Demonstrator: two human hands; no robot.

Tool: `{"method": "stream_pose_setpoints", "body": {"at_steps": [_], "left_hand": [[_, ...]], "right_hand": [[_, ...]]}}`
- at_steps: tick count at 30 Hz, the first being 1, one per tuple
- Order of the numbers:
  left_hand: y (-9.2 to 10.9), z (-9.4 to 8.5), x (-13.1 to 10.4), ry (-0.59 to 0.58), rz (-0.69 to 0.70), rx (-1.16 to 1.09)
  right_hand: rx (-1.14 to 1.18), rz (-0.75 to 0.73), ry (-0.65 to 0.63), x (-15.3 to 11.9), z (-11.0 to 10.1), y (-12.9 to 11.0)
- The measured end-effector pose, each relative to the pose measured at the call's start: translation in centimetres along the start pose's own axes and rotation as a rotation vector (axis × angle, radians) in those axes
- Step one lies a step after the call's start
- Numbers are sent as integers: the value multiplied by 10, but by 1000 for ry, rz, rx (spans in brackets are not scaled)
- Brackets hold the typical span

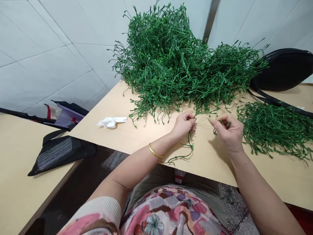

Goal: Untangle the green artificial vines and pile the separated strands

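Note:
My left hand (185, 124) is closed in a pinch on a thin green plastic-looking stem. A strand of the same kind (191, 148) trails below it over the table toward the front edge. To its right, with a small gap between, my right hand (228, 132) has its fingers curled round a short piece of green stem, partly hidden by the fingers. One stem (205, 113) reaches across just above the gap. Behind both hands rises a big tangled heap of green stems (168, 62) with small forked tips.
A smaller, flatter pile of green stems (276, 130) lies at the right. Beyond it sits a black bag (285, 70) with its strap. A crumpled white tissue (111, 122) lies at left. A black mesh pouch (55, 156) rests on the neighbouring table. A tiled wall (61, 75) stands behind.

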State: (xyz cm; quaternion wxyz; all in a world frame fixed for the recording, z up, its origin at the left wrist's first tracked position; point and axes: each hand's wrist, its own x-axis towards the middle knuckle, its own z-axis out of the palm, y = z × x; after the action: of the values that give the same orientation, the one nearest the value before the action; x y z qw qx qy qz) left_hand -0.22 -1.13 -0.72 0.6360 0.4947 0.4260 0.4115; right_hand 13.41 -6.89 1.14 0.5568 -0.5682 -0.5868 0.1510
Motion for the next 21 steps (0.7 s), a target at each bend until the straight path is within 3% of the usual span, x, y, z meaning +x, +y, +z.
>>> {"method": "stream_pose_setpoints", "body": {"at_steps": [3, 7, 10, 16, 21], "left_hand": [[-4, 1, 0, -10, 64, 77], [-10, -3, 2, -47, 126, 154], [-13, -5, 2, -37, 162, 226], [-12, -6, -1, -63, 268, 361], [-9, -5, -2, -98, 305, 397]], "right_hand": [[-117, -64, 141, 0, -1, 0], [-157, -102, 169, 1, -2, -5], [-176, -91, 95, 3, -3, -1], [-251, -141, -278, 6, 1, 14], [-309, -181, -319, 8, 4, 20]]}}
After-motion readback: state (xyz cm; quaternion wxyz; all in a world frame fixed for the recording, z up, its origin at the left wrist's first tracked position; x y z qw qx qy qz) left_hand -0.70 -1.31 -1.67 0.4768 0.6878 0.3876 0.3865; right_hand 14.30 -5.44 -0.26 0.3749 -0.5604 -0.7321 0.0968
